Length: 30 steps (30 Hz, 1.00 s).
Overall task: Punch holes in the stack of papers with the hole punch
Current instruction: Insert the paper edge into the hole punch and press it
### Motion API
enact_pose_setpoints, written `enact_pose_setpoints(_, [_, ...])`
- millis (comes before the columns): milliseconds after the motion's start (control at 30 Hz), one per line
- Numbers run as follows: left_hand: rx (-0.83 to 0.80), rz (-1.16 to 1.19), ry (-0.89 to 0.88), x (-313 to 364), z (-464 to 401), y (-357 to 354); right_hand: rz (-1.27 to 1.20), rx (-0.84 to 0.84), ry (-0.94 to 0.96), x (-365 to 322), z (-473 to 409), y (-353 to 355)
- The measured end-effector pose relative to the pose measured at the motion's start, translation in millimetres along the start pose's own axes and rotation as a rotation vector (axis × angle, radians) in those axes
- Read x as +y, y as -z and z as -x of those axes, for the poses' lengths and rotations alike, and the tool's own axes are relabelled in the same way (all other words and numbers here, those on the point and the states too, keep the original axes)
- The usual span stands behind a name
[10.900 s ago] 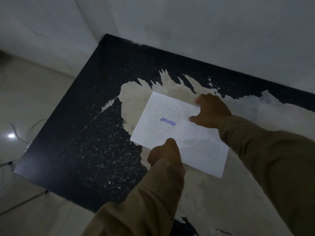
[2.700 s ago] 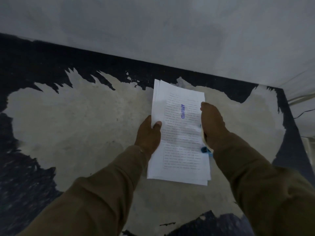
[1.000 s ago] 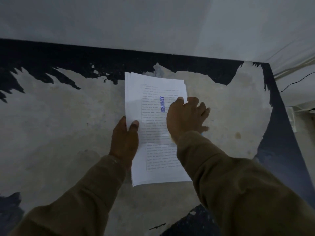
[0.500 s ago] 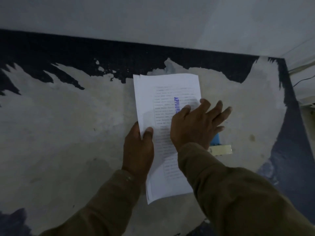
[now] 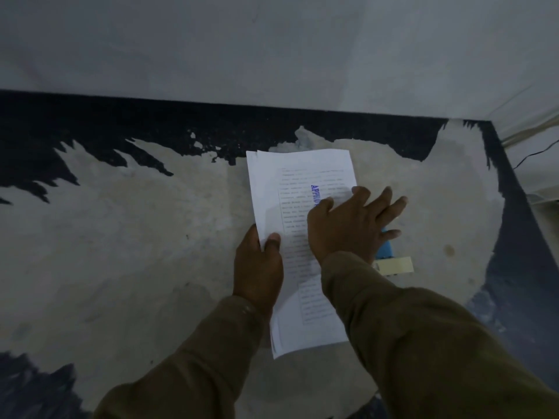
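Observation:
A stack of white printed papers [image 5: 290, 176] with a blue stamp lies lengthwise on the worn table. My left hand [image 5: 258, 272] pinches its left edge, thumb on top. My right hand [image 5: 351, 225] lies flat with fingers spread over the stack's right edge. Under that hand sits the hole punch [image 5: 387, 251], of which only a blue end and a pale cream base tab [image 5: 396, 265] show to the right of my wrist. The punch's jaws and the paper edge in it are hidden.
The table [image 5: 121, 237] has a dark top with a large pale patch where the coating has peeled. A grey wall [image 5: 272, 46] runs along its far edge. The table's right edge [image 5: 526, 207] is close, with a cable [image 5: 532, 152] beyond it.
Over the last second my right hand has opened from a curled press into a flat spread over the stack's right edge, and the punch's blue end and cream base have come into sight.

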<state>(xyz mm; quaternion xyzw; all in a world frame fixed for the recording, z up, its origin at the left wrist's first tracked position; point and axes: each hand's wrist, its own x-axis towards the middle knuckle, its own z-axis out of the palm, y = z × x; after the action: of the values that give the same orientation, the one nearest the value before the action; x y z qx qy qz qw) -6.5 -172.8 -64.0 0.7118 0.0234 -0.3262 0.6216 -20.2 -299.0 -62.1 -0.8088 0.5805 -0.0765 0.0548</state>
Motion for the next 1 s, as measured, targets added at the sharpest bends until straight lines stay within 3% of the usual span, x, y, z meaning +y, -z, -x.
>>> enact_pose_setpoints(233, [0.019,0.063,0.044,6,6,1,-0.116,-0.231,-0.05,0,-7,21])
enact_pose_setpoints(433, [0.054,0.016,0.028,11,9,-1,-0.458,-0.635,-0.033,14,-37,69])
enact_pose_setpoints(500, [0.07,0.025,0.032,12,9,-1,-0.627,-0.836,-0.077,21,-44,84])
enact_pose_setpoints(567, [0.073,0.013,0.031,11,7,-2,-0.717,-0.936,-0.14,29,-46,91])
enact_pose_setpoints(1000, [0.095,0.011,0.01,2,3,-4,-0.818,-0.948,-0.098,35,-42,87])
